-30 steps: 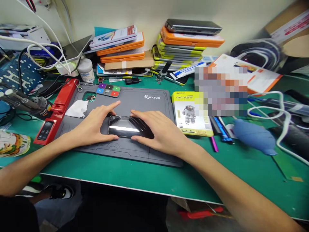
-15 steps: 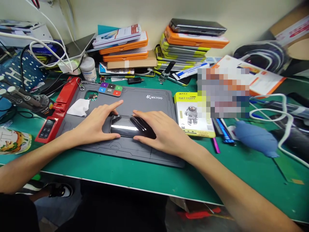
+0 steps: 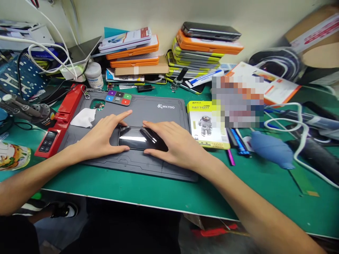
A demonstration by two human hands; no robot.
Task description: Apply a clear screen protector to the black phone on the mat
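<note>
A black smartphone (image 3: 136, 138) lies flat, screen up, on the dark grey work mat (image 3: 148, 106), with reflections of fingers on its glass. My left hand (image 3: 103, 135) grips its left end, thumb along the near edge and fingers at the far edge, the index finger stretched out beyond. From the other side my right hand (image 3: 172, 143) holds the right end between thumb and fingers, covering that end. Left of the phone on the mat is a crumpled white cloth or tissue (image 3: 84, 118). Behind it sits a small pad of coloured squares (image 3: 118, 97).
A red tool with a button panel (image 3: 50, 141) stands along the mat's left side. To the right are a yellow battery box (image 3: 206, 127), a blue air blower (image 3: 271, 148) and white cables (image 3: 302, 141). Stacked boxes (image 3: 201, 47) line the wall. The green table's front edge runs below my forearms.
The whole view has shifted slightly, so things appear a little further left. Both hands keep the same hold on the phone, which stays in place on the mat.
</note>
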